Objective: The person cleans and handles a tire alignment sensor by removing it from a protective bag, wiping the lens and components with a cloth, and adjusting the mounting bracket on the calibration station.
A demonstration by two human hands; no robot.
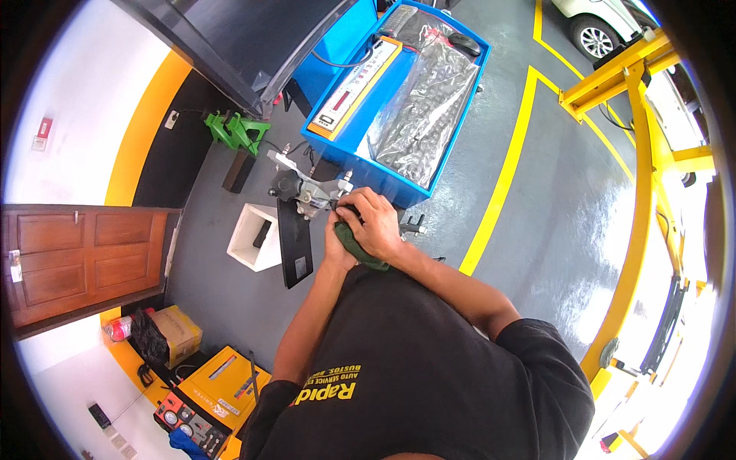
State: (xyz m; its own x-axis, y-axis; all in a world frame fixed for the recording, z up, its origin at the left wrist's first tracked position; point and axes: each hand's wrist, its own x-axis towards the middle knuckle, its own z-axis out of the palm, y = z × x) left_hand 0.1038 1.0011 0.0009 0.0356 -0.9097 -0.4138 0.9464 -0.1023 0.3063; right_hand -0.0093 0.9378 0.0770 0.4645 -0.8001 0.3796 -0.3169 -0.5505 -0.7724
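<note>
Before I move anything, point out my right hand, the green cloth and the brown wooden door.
Right hand [377,228]: head view, on the back of the hand.
Green cloth [353,246]: head view, on the middle of its visible strip.
Brown wooden door [92,263]: head view, on its panelled face.

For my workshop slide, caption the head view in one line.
Hands with a dark green cloth bunched between them, beside a grey metal device and near a blue cabinet.
</note>
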